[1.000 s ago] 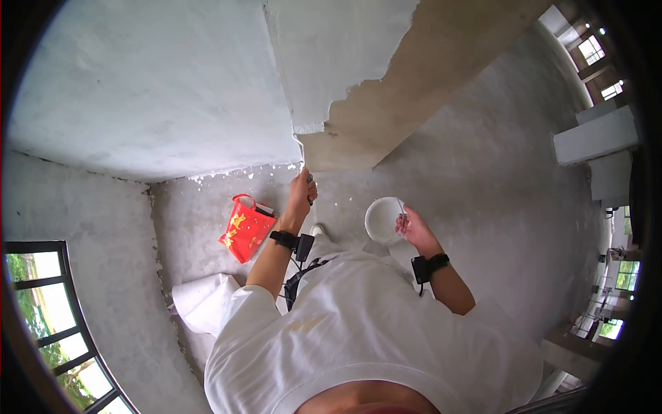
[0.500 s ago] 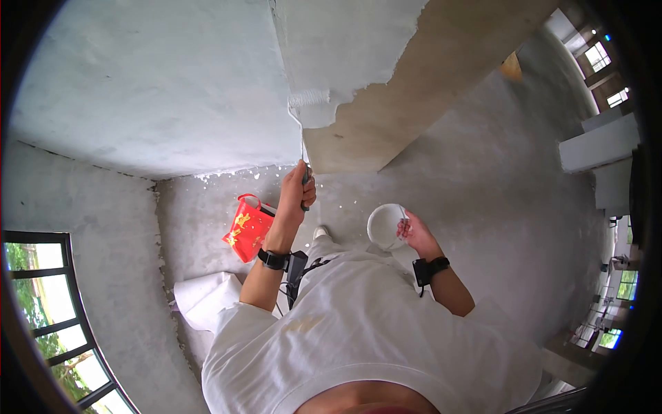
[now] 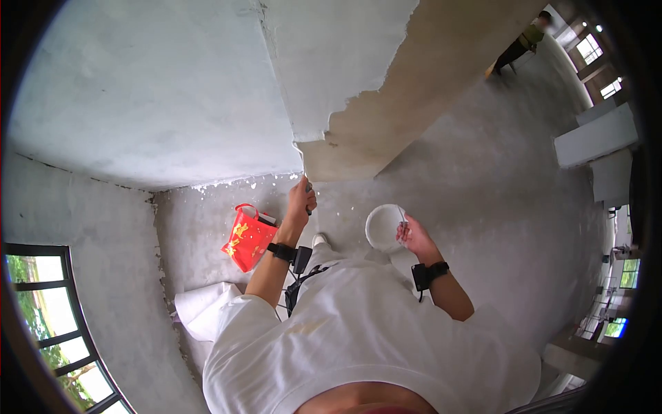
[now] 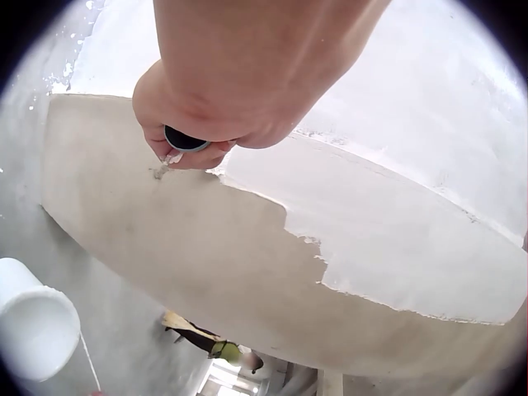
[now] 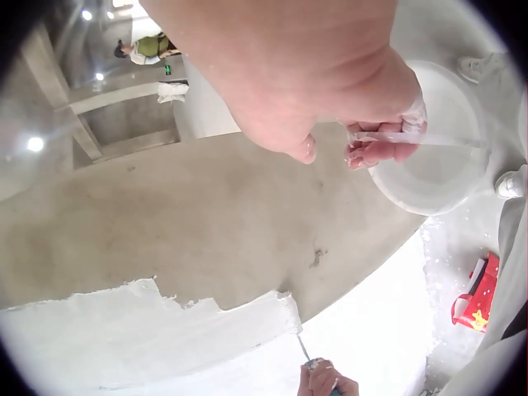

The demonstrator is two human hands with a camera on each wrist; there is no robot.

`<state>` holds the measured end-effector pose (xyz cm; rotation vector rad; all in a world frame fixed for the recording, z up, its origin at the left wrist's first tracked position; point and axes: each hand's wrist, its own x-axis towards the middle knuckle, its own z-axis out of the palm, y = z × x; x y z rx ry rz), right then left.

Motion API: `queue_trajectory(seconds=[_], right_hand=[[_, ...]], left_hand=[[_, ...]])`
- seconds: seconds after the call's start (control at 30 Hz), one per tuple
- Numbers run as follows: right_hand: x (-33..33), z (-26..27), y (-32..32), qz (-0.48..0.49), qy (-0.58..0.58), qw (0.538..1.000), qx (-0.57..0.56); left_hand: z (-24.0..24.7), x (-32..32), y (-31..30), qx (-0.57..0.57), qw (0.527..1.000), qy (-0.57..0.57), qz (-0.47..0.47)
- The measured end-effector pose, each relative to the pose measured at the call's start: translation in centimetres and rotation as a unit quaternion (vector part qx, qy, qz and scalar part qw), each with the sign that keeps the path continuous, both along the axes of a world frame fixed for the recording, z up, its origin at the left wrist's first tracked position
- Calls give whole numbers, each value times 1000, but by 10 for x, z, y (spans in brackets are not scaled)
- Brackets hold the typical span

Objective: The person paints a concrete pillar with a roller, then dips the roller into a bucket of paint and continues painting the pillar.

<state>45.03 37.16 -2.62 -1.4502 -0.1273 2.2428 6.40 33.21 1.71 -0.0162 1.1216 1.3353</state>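
Observation:
My left hand (image 3: 301,199) grips the dark handle of a paint roller (image 5: 293,313), its fingers curled round it. Against the wall's narrower face, the roller's white sleeve lies at the lower end of the white coat (image 3: 331,83), beside bare brown plaster (image 3: 393,117). In the left wrist view, the butt of the handle (image 4: 186,140) pokes out of the fist, and the sleeve is hidden. A white bucket (image 3: 380,228) hangs from my right hand (image 3: 415,236), whose paint-smeared fingers curl round its handle (image 5: 445,140).
A red bag (image 3: 247,238) with gold figures stands on the floor by the wall. Behind it lies a white sheet-like bundle (image 3: 203,307). Paint specks dot the floor along the wall's foot. Another person (image 3: 525,43) is far off at the upper right. Windows (image 3: 62,324) line the left.
My left hand moved the roller up the wall face, then brought it back down to the coat's lower edge. The bucket hand barely moved. A person has come into view far off.

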Motion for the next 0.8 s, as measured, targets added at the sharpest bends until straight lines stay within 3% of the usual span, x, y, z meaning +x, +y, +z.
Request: queue_trajectory(seconds=[0.3, 0.8], right_hand=[[-5, 14, 2, 27, -67, 997, 19], [2, 12, 6, 1, -32, 999, 4]], left_hand=[[145, 12, -16, 78, 995, 60, -11], [199, 45, -1, 102, 992, 56, -56]])
